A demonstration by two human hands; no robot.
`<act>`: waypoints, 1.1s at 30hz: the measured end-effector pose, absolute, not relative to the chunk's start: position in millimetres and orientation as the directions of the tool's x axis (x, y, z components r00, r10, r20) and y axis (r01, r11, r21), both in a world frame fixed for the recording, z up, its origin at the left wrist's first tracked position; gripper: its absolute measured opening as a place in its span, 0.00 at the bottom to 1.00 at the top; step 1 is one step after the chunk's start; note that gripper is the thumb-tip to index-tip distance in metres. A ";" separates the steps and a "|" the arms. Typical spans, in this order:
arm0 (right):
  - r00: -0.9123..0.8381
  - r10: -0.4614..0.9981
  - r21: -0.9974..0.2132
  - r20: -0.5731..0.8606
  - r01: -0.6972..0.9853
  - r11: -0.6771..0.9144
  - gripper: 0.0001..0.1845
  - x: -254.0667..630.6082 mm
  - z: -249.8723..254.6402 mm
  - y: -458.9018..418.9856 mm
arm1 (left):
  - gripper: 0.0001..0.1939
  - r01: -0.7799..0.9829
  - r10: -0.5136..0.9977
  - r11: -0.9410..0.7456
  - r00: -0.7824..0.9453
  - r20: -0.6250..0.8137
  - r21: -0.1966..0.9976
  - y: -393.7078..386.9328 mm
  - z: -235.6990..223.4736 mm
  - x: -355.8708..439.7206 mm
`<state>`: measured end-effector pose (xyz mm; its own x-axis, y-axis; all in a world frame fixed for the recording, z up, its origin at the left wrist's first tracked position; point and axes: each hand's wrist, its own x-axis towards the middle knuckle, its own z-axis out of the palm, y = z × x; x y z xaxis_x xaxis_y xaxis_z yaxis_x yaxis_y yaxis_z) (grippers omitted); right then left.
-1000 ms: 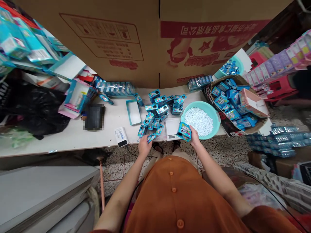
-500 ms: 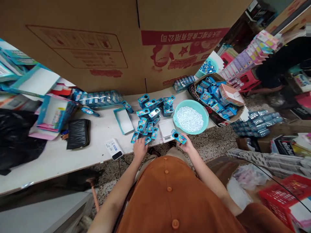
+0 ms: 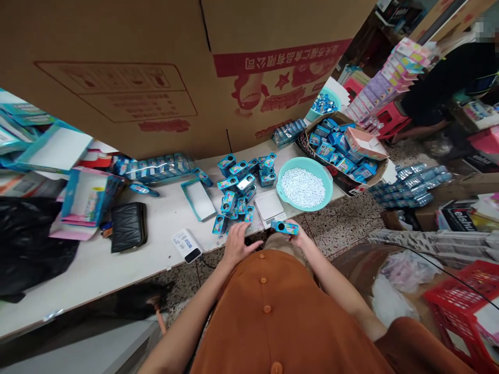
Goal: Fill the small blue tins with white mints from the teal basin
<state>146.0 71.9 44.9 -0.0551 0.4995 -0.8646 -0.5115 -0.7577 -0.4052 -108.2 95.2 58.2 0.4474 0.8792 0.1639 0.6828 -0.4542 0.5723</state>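
Note:
My right hand [image 3: 298, 238] grips a small blue candy box [image 3: 284, 226] just off the near edge of the white table [image 3: 156, 244]. My left hand [image 3: 237, 242] hovers empty at that edge, fingers spread, just below a heap of several blue boxes [image 3: 241, 187]. A small white scale [image 3: 268, 206] sits between the heap and a teal bowl of white tablets [image 3: 303, 184].
A big cardboard carton [image 3: 187, 78] walls the table's far side. A black wallet [image 3: 128, 227], a white power bank [image 3: 187, 245] and an open teal tray [image 3: 198, 199] lie to the left. A box of blue packs [image 3: 343, 150] and a red crate [image 3: 463, 306] stand right. Another person [image 3: 448, 88] sits far right.
My left hand let go of the small box at the heap and drew back toward me. My right hand pulled its blue box off the table edge. The view swung right.

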 end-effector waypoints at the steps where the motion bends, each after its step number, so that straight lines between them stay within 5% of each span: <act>1: -0.031 0.464 -0.396 -0.885 -0.471 -0.788 0.14 139.6 41.9 73.5 | 0.37 0.630 0.838 -0.513 0.515 0.182 0.583 95.5 67.0 -101.4; 4: 0.035 0.394 -0.386 -0.918 -0.297 -0.873 0.14 118.1 33.1 78.8 | 0.33 0.496 0.699 -0.625 0.700 0.149 0.603 98.5 84.6 -82.8; 8: 0.034 0.512 -0.506 -0.858 0.111 -0.856 0.22 107.6 24.2 81.2 | 0.23 0.489 0.644 -0.609 0.765 0.028 0.624 100.5 87.3 -75.6; 10: 0.074 0.616 -0.529 -0.784 0.439 -0.726 0.24 115.7 20.6 80.3 | 0.22 0.549 0.689 -0.564 0.724 -0.015 0.617 98.4 85.5 -78.8; 14: 0.081 0.704 -0.270 -0.706 0.888 -0.373 0.27 141.7 9.0 78.8 | 0.20 0.661 0.790 -0.464 0.610 -0.062 0.590 91.6 83.9 -85.2; 23: 0.010 0.622 -0.117 -0.783 0.980 -0.163 0.38 154.6 -17.6 87.2 | 0.20 0.700 0.840 -0.392 0.536 -0.078 0.597 86.8 82.1 -79.9; 33: -0.014 0.587 -0.088 -0.810 0.991 -0.098 0.35 145.3 -11.8 107.8 | 0.19 0.692 0.850 -0.409 0.526 -0.029 0.595 85.5 80.0 -80.4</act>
<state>145.3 107.8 -11.8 -0.0137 0.5870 -0.8095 0.9913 -0.0980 -0.0877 -80.4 85.5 80.0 0.5265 0.8497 -0.0285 0.6920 -0.4088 0.5949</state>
